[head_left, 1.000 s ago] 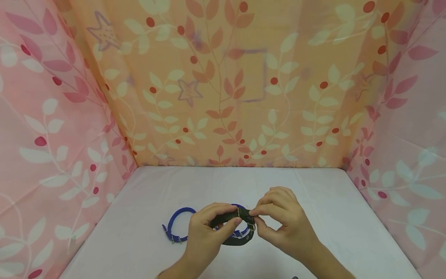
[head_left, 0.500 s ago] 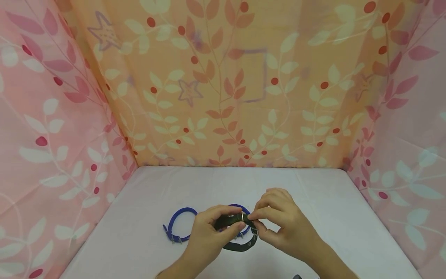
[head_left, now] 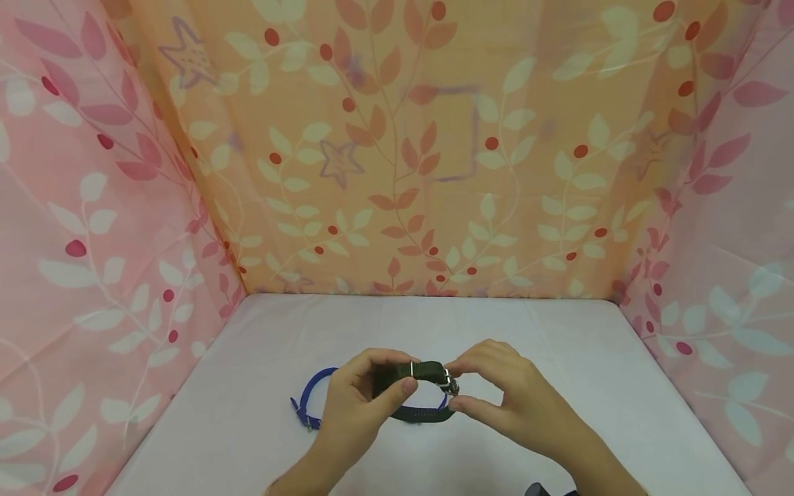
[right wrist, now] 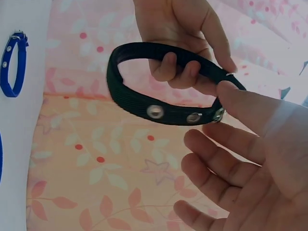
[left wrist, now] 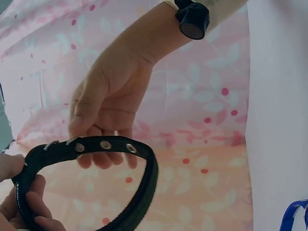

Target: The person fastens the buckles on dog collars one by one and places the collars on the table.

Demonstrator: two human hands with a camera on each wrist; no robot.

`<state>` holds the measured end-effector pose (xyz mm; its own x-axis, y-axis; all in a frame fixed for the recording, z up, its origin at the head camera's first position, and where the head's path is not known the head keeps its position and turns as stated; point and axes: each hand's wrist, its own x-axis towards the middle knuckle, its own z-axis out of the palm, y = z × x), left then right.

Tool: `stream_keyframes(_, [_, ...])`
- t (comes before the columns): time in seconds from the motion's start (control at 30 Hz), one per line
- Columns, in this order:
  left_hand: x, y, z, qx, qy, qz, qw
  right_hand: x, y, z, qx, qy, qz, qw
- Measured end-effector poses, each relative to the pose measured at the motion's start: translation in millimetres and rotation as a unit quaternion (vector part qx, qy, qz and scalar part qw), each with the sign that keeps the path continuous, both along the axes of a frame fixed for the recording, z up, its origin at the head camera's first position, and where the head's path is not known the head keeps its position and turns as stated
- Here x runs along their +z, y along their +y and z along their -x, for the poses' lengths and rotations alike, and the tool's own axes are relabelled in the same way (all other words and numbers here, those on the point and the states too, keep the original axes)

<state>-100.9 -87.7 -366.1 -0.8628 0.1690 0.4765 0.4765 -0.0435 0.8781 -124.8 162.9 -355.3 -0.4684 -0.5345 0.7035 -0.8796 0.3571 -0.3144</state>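
Observation:
A dark green collar, fastened into a loop, is held up above the table. Metal eyelets dot its strap, and a metal buckle sits at its right end in the head view. My left hand grips the left side of the loop, thumb beside the thin metal keeper. At the buckle end, my right hand pinches the collar between thumb and forefinger. The right wrist view shows that hand's other fingers loosely spread below the collar.
A blue collar lies looped on the white table, partly behind my left hand. Another blue collar shows through the held loop. Leaf-patterned cloth walls enclose the back and sides. A small dark camera is on the right wrist.
The collar has turned, so its buckle now faces the view and its loop looks wider. My right fingers have shifted from the strap near the keeper to the buckle. My left hand moved slightly left.

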Motion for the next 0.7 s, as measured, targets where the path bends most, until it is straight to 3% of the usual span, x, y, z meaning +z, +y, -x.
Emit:
stream_keyframes(0.13, [-0.7, -3.2, 1.4, -0.018, 0.021, -0.048, 0.9985, -0.8, 0.3, 2.1, 0.009, -0.011, -0.008, 0.9999])
stream_keyframes(0.27, [-1.9, -4.5, 5.3, -0.033, 0.055, -0.071, 0.9954, -1.7, 1.1, 4.0, 0.021, -0.002, 0.008, 0.9997])
stream_keyframes(0.47, [-1.2, -7.9, 12.7, -0.003, 0.096, -0.039, 0.9947, 1.5, 11.0, 7.6, 0.004, 0.04, 0.041, 0.9984])
stream_keyframes(0.7, [0.3, -10.3, 11.6, 0.023, 0.115, -0.014, 0.993, 11.0, 19.6, 8.4, 0.006, 0.069, 0.044, 0.9966])
